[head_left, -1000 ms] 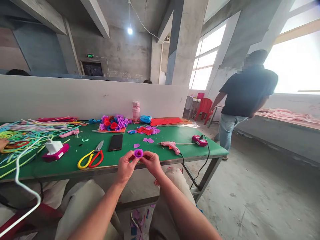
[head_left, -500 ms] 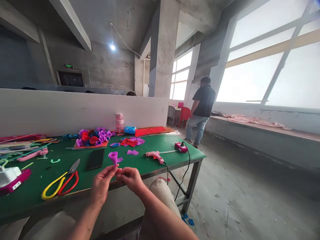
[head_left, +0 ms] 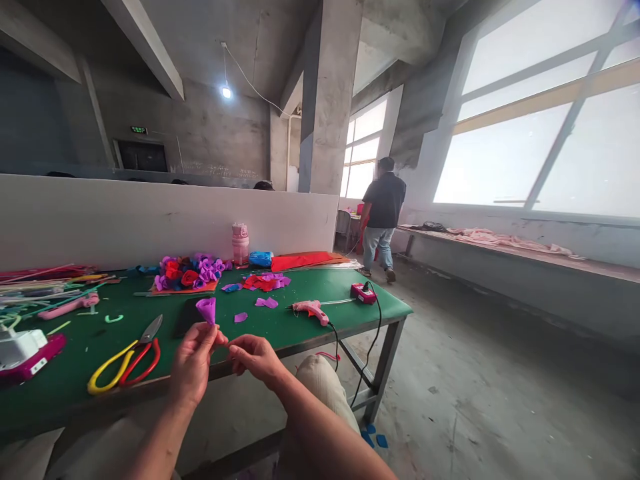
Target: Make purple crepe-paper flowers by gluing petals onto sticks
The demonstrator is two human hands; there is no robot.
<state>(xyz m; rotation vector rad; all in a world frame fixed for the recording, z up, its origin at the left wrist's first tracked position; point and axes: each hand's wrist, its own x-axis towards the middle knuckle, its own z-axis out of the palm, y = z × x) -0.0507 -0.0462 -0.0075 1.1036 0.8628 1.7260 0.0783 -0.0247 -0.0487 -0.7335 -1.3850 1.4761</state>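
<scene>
The left hand [head_left: 193, 363], in the lower middle of the frame, is closed in a pinch on the narrow end of a purple paper cone [head_left: 207, 309]. The cone stands upright above the fingertips with its wide mouth upward, in front of the near edge of the green tabletop [head_left: 80, 363]. The right hand [head_left: 255, 357] sits just beside it, thumb and forefinger drawn close together at the left thumb. Whether they grip the cone's tip or only touch it cannot be told.

The step looks like rolling and tightening the cone's base. To do it well, I judge the left pinch should stay low on the point so the mouth is not crushed. The right fingers should turn the tip in small twists and not pull, since thin paper tears easily. Holding the cone over the tabletop would let a dropped piece land among the purple scraps [head_left: 265, 303] and not on the floor.

The pink glue gun [head_left: 310, 310] lies right of centre, its cord running off the table edge, within the right hand's reach. The scissors [head_left: 125, 360] lie at the left.
</scene>
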